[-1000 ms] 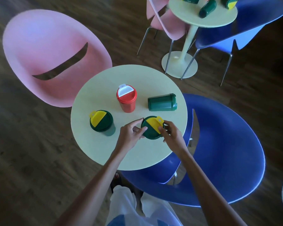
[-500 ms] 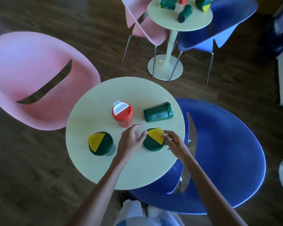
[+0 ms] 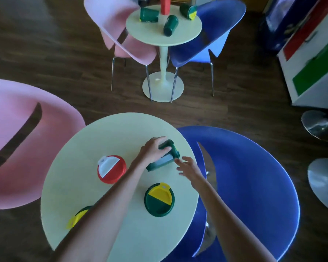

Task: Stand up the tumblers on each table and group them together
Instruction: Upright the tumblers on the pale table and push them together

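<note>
Holds the right hand (image 3: 188, 167) slack and spread just beside the lid end of the toppled green tumbler (image 3: 162, 162), right of frame centre on the near table (image 3: 112, 135), and grips its body with the left hand (image 3: 151, 151). Seems light, stiff, smooth plastic, likely slippery: better held mid-body than by the lid.

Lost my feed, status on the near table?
Left hand grips tipped green tumbler. Right hand open beside it. Red tumbler upright nearby, not blocking.
</note>
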